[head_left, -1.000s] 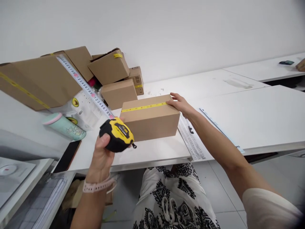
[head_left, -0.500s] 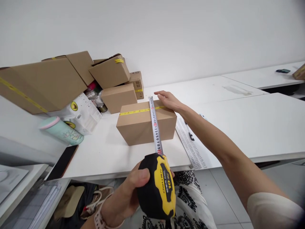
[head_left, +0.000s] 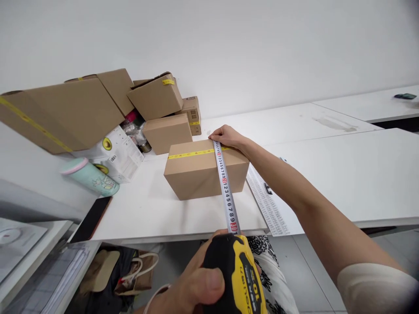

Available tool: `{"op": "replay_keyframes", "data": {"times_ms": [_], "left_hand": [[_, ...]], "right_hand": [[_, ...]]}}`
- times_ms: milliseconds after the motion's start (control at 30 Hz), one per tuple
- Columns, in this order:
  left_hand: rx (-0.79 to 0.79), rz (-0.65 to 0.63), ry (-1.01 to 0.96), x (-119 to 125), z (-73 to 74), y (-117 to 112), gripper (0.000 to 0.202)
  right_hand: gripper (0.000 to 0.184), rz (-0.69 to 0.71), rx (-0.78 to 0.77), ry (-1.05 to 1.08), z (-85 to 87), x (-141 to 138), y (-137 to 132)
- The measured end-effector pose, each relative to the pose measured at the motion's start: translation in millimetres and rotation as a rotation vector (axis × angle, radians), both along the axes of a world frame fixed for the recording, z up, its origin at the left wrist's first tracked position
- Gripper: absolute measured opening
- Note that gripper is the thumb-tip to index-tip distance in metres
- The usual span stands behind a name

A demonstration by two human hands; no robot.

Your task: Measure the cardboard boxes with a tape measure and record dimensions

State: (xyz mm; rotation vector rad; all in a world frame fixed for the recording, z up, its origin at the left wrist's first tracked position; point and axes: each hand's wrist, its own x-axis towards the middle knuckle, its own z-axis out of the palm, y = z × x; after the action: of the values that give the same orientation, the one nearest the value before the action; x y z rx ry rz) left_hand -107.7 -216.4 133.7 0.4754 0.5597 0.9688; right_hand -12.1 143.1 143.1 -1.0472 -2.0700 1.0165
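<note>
My left hand (head_left: 199,279) is wrapped round a black and yellow tape measure (head_left: 244,274), held low in front of the desk edge. Its metal blade (head_left: 224,183) is pulled out and runs away from me across the top of a cardboard box (head_left: 196,174) closed with yellow tape. At the box's far top edge, my right hand (head_left: 227,136) pinches the blade's end between thumb and fingers. The blade's end hook is hidden by those fingers. The red 30 mark shows near the tape measure's mouth.
Several cardboard boxes (head_left: 166,131) are stacked at the back left, beside a white carton with avocado pictures (head_left: 122,152). A mint tumbler (head_left: 94,176) and a dark flat object (head_left: 93,218) lie at the left. Right of the box are a printed sheet (head_left: 268,205) and a pen (head_left: 268,188).
My right fingers have closed on the blade's end, which was loose beside them. The tape measure has moved down and right, nearer to me, and more blade shows.
</note>
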Motion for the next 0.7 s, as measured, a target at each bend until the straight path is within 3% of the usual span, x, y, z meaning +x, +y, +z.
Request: {"op": "replay_keyframes", "data": {"times_ms": [200,300,567,700], "left_hand": [[-0.001,-0.022,-0.008,11,11.0,5,0.041],[0.002,-0.019,-0.025,16,14.3,6,0.043],[0.121,0.019,-0.033,21,-9.5,9,0.045],[0.055,0.017,0.007,20,-10.0,8,0.047]], "right_hand": [[0.02,0.044,0.017,-0.074,-1.7,-1,12],[0.025,0.026,0.024,-0.099,1.1,-1,8],[0.029,-0.015,0.034,-0.143,6.9,-4,3],[0.029,-0.01,0.043,-0.125,2.8,-4,8]]}}
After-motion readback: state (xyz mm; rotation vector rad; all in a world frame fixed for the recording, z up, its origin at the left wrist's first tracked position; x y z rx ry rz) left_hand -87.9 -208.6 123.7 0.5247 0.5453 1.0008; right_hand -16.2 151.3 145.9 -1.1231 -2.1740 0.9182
